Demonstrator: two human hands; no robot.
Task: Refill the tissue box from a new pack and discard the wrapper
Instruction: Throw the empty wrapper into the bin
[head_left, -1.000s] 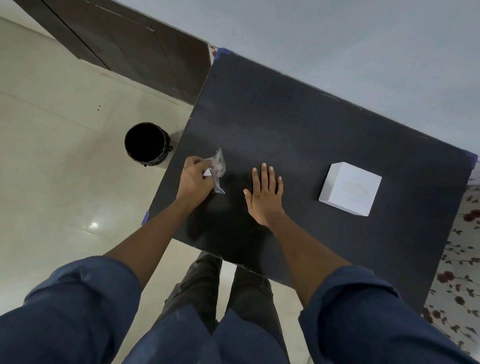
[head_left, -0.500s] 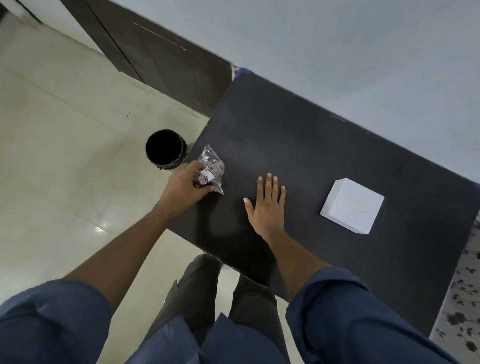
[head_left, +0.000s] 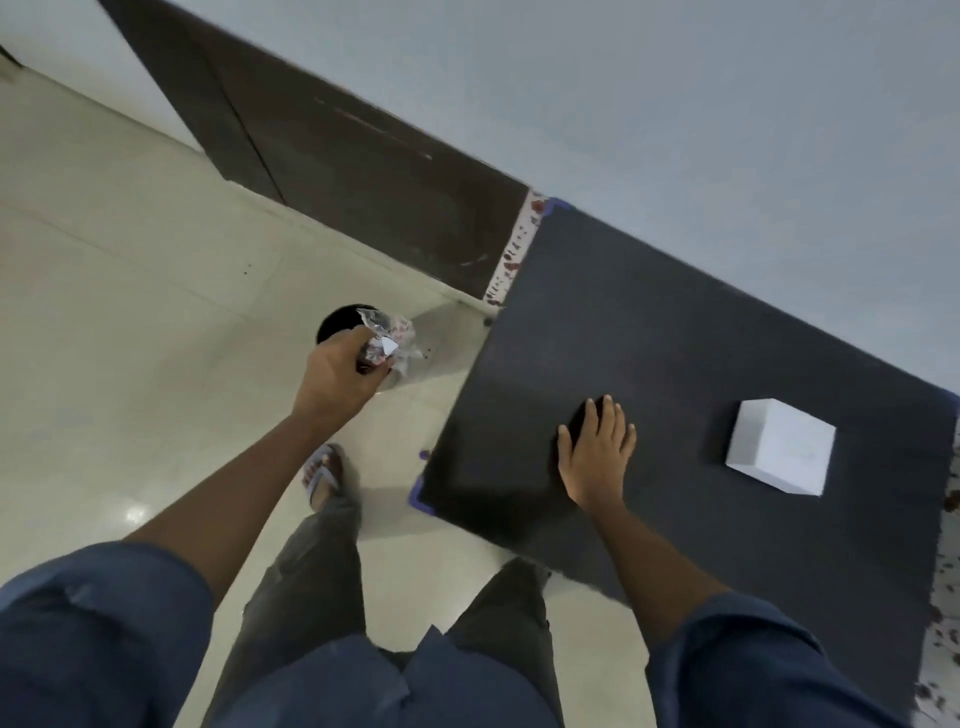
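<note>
My left hand (head_left: 340, 382) is closed around a crumpled clear plastic wrapper (head_left: 389, 343) with red print and holds it out over the floor, left of the table. Right behind the wrapper stands a black bin (head_left: 337, 321), mostly hidden by my hand. My right hand (head_left: 597, 452) lies flat, fingers spread, on the black table top (head_left: 649, 338). The white cube tissue box (head_left: 779, 452) stands on the table to the right of that hand, about a hand's width away.
A dark wooden door (head_left: 337, 171) fills the wall behind the bin. The pale tiled floor (head_left: 130, 338) spreads to the left. My sandalled foot (head_left: 324, 475) is beside the table's near left corner. A floral cloth (head_left: 950, 597) shows at the table's right edge.
My left hand has carried the wrapper off the table's left edge and over to the bin. The view has swung left as I stepped that way. My right hand has stayed flat on the table.
</note>
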